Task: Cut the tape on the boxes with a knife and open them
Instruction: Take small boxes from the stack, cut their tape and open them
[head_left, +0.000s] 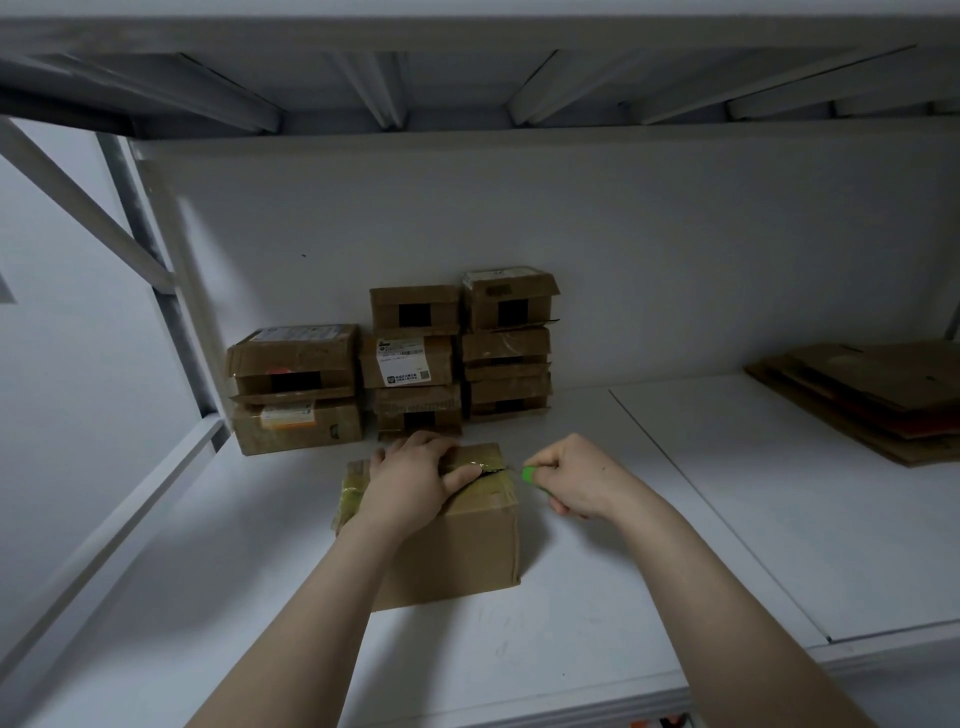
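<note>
A brown cardboard box (467, 551) sealed with shiny tape stands on the white shelf in front of me. My left hand (415, 480) lies on its top, fingers curled over the far flap and thumb along the taped seam. Just off the box's right top edge, my right hand (576, 480) grips a green-handled knife (531, 474). The knife's tip points left at the end of the seam, where a short dark slit shows in the tape. The blade itself is too small to make out.
Several taped boxes (415, 364) are stacked against the back wall behind the one I hold. Flattened cardboard (872, 395) lies at the far right of the shelf (727, 519). A metal shelf frame (156, 291) rises at the left, and another shelf hangs overhead.
</note>
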